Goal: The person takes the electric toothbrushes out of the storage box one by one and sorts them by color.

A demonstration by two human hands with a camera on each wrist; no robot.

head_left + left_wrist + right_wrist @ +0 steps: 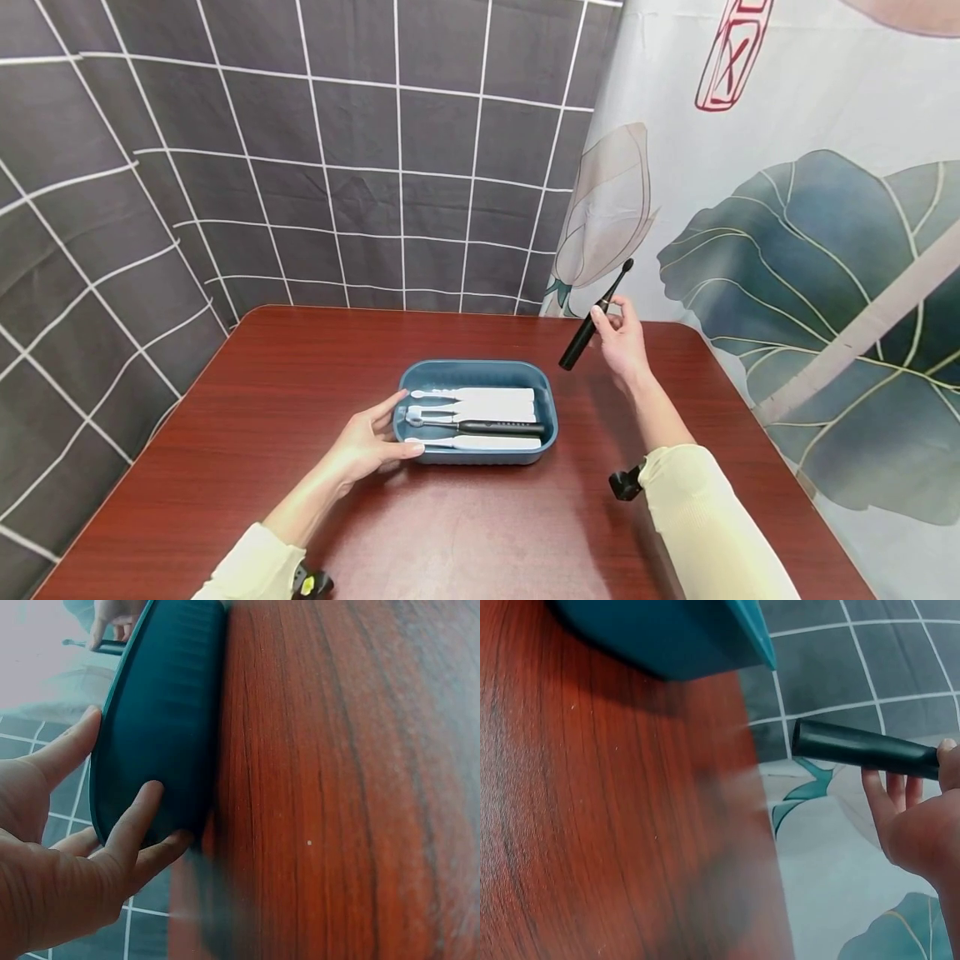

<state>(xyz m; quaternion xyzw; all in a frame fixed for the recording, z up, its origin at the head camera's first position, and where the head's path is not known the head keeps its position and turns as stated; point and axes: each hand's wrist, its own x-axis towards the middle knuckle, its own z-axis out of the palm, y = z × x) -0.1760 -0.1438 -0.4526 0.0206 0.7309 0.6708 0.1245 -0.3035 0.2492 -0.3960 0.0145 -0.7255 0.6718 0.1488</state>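
A black electric toothbrush is pinched in my right hand, held above the table to the right of a blue plastic basket. Its small brush head points up and away; its handle end shows in the right wrist view. My left hand grips the basket's left end, thumb and fingers spread against its rim and outer wall. Inside the basket lie several white electric toothbrushes and a dark one, side by side with their heads to the left.
The basket stands on a reddish-brown wooden table. Behind it hangs a grey cloth with a white grid. To the right is a pale curtain with large leaf prints.
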